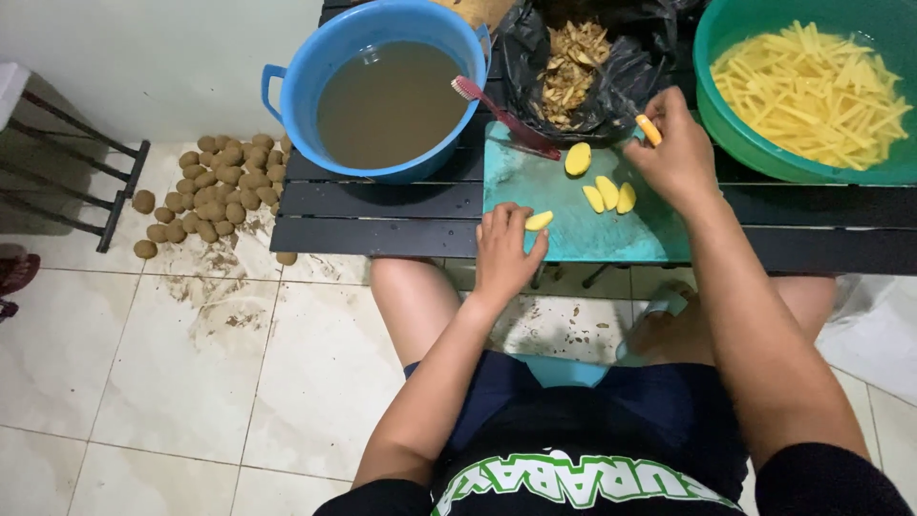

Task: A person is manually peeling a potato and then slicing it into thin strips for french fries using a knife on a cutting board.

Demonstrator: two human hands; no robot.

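Two basins flanking a teal cutting board (pixel 564 225) on a dark slatted surface (pixel 382 205), seen from above. Left of the board, a blue basin (pixel 296 86) of murky brown water, a red-handled brush (pixel 497 110) leaning from its rim down onto the board's upper left corner. Right of the board, a green basin (pixel 740 143) heaped with pale yellow potato sticks (pixel 812 86). Directly behind the board, an open black plastic bag (pixel 630 67) holding brown peelings (pixel 571 57). Far left of the board, down on the pale tiled floor (pixel 239 382), a heap of small, mud-brown unpeeled potatoes (pixel 215 191) with dirt smears in front of it. No labels or signs on any of these containers.

On the board itself, near its upper middle, a peeled potato half (pixel 577 159); just below and right of that, three yellow slices (pixel 609 196) lying side by side. At the board's left front edge, left hand (pixel 504 250), fingers curled loosely over one more yellow potato piece (pixel 539 221), touching it at the fingertips. At the board's upper right corner, right hand (pixel 676 151) closed around an orange-handled tool (pixel 650 129), only the handle end visible, blade impossible to make out.
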